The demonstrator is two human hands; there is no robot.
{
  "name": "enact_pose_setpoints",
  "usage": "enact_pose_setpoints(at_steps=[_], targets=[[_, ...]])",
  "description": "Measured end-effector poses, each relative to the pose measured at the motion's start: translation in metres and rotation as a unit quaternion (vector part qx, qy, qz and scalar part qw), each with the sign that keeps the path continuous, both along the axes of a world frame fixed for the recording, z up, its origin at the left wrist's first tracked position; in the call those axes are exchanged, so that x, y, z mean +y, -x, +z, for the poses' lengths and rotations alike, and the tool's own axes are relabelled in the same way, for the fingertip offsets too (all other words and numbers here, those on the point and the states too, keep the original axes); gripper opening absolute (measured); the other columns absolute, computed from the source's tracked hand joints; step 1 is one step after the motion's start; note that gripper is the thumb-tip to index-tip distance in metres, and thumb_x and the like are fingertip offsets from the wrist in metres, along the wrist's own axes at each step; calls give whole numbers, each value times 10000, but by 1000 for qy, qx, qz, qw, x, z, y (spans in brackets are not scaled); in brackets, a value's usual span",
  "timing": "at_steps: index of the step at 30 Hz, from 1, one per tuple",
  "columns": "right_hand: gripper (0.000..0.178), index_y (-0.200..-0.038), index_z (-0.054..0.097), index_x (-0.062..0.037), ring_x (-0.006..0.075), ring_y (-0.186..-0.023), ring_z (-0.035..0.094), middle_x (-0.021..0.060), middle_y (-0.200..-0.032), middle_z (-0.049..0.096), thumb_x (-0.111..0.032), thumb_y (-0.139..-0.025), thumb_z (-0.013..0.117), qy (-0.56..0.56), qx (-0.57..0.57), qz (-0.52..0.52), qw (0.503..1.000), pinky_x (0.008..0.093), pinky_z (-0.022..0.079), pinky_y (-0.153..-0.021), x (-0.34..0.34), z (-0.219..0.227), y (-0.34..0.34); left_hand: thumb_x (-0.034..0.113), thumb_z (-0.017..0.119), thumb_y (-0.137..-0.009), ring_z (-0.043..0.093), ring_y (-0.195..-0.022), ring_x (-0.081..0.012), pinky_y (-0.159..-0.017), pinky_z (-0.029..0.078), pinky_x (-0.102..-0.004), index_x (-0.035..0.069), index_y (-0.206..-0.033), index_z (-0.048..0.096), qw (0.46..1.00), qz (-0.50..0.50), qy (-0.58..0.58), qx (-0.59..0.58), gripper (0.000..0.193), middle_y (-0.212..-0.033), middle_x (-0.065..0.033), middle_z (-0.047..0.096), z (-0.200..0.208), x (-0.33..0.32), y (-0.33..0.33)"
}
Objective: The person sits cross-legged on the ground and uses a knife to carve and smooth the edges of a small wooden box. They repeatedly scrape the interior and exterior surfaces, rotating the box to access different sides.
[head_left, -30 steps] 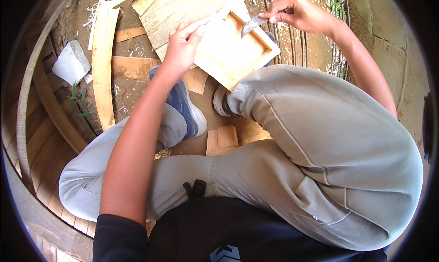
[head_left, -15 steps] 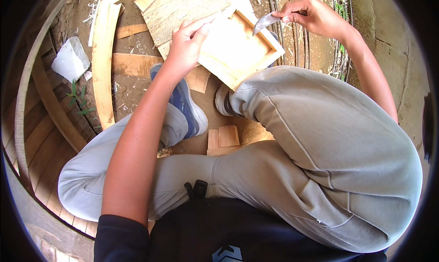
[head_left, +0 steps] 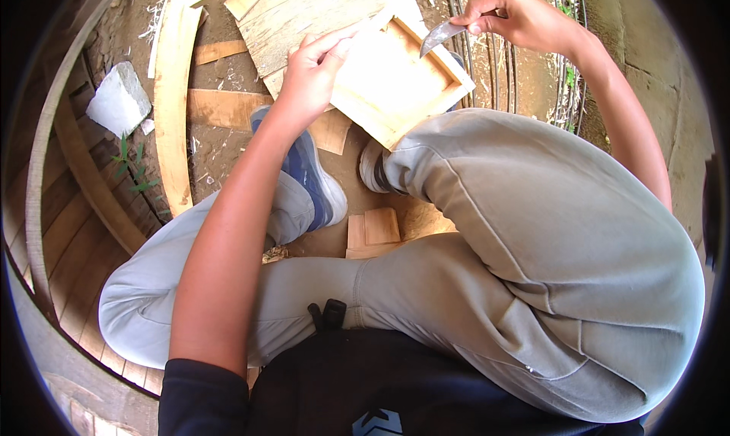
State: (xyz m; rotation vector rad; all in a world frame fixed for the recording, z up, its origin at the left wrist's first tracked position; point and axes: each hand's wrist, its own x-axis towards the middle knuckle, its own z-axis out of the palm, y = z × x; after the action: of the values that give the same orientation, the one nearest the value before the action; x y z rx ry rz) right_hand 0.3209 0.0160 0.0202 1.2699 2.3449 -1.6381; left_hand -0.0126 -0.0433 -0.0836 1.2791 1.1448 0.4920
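Observation:
A shallow wooden tray (head_left: 455, 72) with raised sides lies tilted between my feet and the boards, its inside washed out by bright light. My left hand (head_left: 313, 74) is closed on its left edge, with the thumb on top and some fingers hidden. In my right hand (head_left: 525, 21), above the tray's far right side, is a knife with a curved metal blade (head_left: 439, 37); my fingers hide its handle. The blade's tip meets the tray's far rim or hangs just over it; I cannot tell which.
Wide wooden boards (head_left: 285, 21) lie under and beyond the tray. A long plank (head_left: 174, 116) and a white stone block (head_left: 120, 99) are at left. Small wood pieces (head_left: 374, 229) lie between my legs. Metal rods (head_left: 496, 78) run along the ground at right, among shavings.
My right hand has shifted slightly up and left, with its wrist a little higher. The blade's tip stays at nearly the same place. My left hand and the tray hold still.

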Motion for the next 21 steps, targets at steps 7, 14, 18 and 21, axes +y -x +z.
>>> enact_pose_setpoints(at_steps=[7,14,18,21], targets=[[121,-942,672,58,223,-1183,704,111,-920,735,-42,-1002,641,9,-66,-48,997,370,575,-965,-16,-6,-12,260,565,-1088,600,-1238,-180,-1094,435,-329,21,-1389,645,1000,-17,-17,21,393,-1333,-95,652,-1,2,-1],[105,-928,673,46,235,-1165,715,121,-951,752,-40,-985,659,-19,-34,-55,998,382,594,-967,-22,-11,-13,225,605,-1047,577,-944,-163,-922,486,-323,142,-1347,712,999,16,-41,-5,329,-982,-53,542,-9,-1,0],[117,-935,680,39,237,-1174,712,118,-965,754,-64,-989,661,-30,-22,-42,998,378,591,-991,-22,-11,-13,225,607,-1046,581,-951,-163,-916,488,-320,140,-1346,714,999,15,-42,-7,329,-984,-56,544,-4,-1,-2],[116,-938,685,34,237,-1185,707,117,-965,751,-64,-992,656,-27,-45,-50,997,381,589,-994,-24,-7,-8,224,607,-1045,590,-955,-165,-915,494,-322,138,-1338,718,999,16,-31,-6,325,-987,-58,552,-7,0,0]])
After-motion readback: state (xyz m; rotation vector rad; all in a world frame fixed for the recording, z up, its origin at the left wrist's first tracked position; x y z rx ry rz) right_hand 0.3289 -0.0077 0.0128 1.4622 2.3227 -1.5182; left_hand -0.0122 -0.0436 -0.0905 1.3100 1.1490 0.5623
